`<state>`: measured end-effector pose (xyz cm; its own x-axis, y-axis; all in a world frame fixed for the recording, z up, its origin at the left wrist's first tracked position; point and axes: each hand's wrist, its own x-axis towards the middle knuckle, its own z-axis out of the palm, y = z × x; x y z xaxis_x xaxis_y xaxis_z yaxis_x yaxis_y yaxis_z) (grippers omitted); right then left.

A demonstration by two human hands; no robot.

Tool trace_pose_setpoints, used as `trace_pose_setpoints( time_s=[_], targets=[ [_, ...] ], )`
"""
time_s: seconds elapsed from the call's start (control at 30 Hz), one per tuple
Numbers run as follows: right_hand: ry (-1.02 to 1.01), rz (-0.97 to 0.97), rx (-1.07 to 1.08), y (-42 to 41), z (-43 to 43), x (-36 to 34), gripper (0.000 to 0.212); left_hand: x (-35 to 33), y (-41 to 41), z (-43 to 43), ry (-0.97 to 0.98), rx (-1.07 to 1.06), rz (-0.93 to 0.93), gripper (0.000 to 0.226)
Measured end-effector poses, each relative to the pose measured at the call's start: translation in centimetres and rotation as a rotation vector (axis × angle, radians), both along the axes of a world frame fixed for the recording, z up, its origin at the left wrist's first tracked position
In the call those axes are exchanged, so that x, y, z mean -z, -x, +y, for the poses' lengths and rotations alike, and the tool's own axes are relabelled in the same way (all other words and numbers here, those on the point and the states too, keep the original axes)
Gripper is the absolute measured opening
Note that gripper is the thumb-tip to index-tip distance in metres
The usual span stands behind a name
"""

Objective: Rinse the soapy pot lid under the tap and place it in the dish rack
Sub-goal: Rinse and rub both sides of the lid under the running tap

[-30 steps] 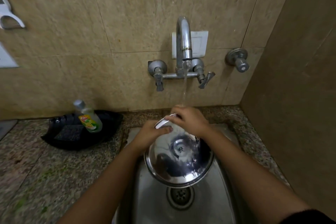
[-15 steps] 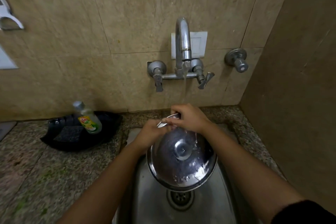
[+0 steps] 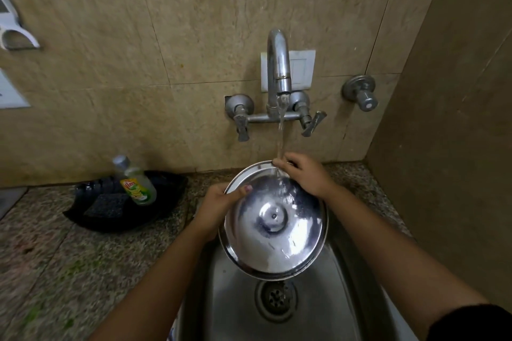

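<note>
We gripped the pot lid (image 3: 273, 227) with both hands, left (image 3: 219, 209) and right (image 3: 306, 177), under the running tap (image 3: 278, 69).

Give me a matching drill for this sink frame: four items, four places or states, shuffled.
Items:
1. pot lid
2. soap bottle
3. drain
4. tap

Places or states:
A. running, stream landing on steel
B. leaning in the black tray on the counter
C. held over the sink by the left hand and right hand
D. in the sink bottom, below the lid's near edge

Pairs: 1-C, 2-B, 3-D, 4-A
</note>
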<state>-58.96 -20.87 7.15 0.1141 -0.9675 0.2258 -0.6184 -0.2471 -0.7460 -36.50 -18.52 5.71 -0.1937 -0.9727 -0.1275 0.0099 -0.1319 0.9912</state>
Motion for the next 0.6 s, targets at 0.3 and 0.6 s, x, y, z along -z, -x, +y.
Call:
trace_pose_setpoints(
  time_s=[0.3,0.6],
  targets=[
    [0.016,0.102,-0.04,-1.7,-0.1,-1.2,0.043,-1.6,0.6,-1.0,0.013,0.207,-0.084,0.018],
    [-0.005,0.137,-0.137,-3.1,-0.2,-1.6,0.043,-1.7,1.2,-0.6,-0.009,0.234,-0.091,0.014]
  ],
)
